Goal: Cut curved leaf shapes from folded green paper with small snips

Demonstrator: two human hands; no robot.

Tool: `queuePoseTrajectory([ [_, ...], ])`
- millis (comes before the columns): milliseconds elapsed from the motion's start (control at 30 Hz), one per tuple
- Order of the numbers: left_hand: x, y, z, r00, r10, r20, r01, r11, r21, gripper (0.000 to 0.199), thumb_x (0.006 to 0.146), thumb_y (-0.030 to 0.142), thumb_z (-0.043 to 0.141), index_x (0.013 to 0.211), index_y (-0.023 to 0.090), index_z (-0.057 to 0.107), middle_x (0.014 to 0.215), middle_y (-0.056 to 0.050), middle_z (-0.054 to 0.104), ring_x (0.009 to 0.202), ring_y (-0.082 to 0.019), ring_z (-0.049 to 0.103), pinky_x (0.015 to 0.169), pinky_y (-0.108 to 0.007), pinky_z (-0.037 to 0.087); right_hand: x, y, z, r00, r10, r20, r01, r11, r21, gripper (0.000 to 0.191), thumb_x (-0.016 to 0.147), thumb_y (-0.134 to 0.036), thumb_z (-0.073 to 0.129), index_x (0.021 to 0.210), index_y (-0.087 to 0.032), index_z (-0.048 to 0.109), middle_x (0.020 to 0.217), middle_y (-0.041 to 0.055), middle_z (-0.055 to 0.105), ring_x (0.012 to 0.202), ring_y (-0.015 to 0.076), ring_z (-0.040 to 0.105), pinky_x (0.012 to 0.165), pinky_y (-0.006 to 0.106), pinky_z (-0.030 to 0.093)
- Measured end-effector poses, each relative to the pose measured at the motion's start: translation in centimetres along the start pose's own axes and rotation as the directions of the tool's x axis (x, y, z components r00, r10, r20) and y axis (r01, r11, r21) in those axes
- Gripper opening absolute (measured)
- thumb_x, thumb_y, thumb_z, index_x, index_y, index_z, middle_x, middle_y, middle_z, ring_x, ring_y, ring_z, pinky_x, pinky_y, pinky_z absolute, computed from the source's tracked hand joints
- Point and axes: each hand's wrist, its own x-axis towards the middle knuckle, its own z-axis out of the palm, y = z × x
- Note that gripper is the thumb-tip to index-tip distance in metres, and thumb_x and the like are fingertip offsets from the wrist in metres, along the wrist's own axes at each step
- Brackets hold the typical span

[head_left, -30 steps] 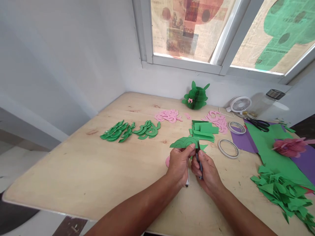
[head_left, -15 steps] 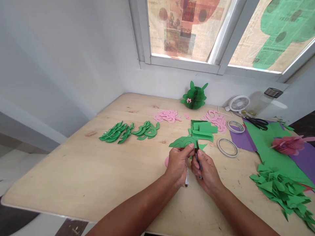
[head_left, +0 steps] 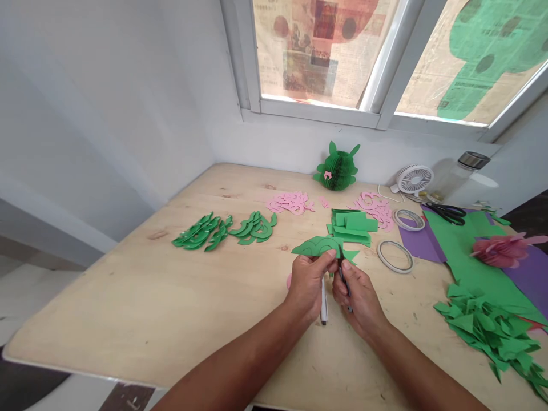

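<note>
My left hand pinches a piece of green paper that has curved outlines drawn on it. In my right hand is a pair of scissors, its dark blades at the right part of the green paper. The fingers hide most of the scissors' handles. A white marker lies on the table between my wrists. Part of a pink paper piece shows beside my left hand. Just beyond the hands lies a stack of folded green paper.
Cut green shapes and pink shapes lie in piles. A green paper ball figure stands by the wall. Tape rolls, black scissors, a small fan, a bottle and green scraps are to the right.
The view has shifted slightly. Both hands keep their hold on the green paper and the scissors, with the blades still at the paper's right part.
</note>
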Motion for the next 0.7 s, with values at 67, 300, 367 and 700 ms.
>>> queuePoseTrajectory([
  [67,-0.04,-0.01,0.04,1.0,0.004,0.003,-0.004,1.0,0.004,0.019,0.065,0.028,0.072,0.061,0.013,0.061,0.058,0.001,0.053,0.053,-0.01,0.049,0.058,-0.025,0.041,-0.01,-0.02,0.07,1.0,-0.009,-0.005,0.009,1.0,0.001,0.033,0.084,-0.048,0.056,0.074,-0.017,0.053,0.048,-0.0079,0.035,0.04,0.005,0.022,0.038,0.02,0.017],
  [300,-0.14,-0.03,0.11,1.0,0.018,0.015,-0.018,1.0,0.011,0.017,0.066,0.028,0.071,0.064,0.014,0.062,0.06,0.0,0.054,0.053,-0.009,0.046,0.057,-0.024,0.039,0.04,0.0,0.15,1.0,-0.017,-0.012,0.017,1.0,-0.001,0.035,0.082,-0.051,0.056,0.073,-0.018,0.054,0.047,-0.0084,0.034,0.038,0.0052,0.022,0.038,0.02,0.017],
  [367,-0.17,-0.02,0.13,1.0,0.016,0.023,-0.017,1.0,0.006,0.017,0.067,0.028,0.071,0.063,0.014,0.062,0.06,0.0,0.053,0.053,-0.009,0.044,0.057,-0.024,0.038,0.01,-0.04,0.16,1.0,-0.016,-0.015,0.016,1.0,0.004,0.035,0.081,-0.051,0.056,0.072,-0.018,0.054,0.046,-0.0085,0.034,0.038,0.0052,0.022,0.038,0.02,0.017],
  [700,-0.08,0.27,-0.01,0.999,0.011,0.038,-0.012,1.0,0.023,0.021,0.068,0.028,0.069,0.058,0.014,0.057,0.054,0.002,0.047,0.052,-0.009,0.043,0.058,-0.024,0.039,0.02,-0.02,-0.01,1.0,-0.002,-0.025,0.001,1.0,-0.023,0.036,0.081,-0.052,0.057,0.076,-0.017,0.057,0.045,-0.0086,0.034,0.039,0.0055,0.022,0.038,0.02,0.018],
])
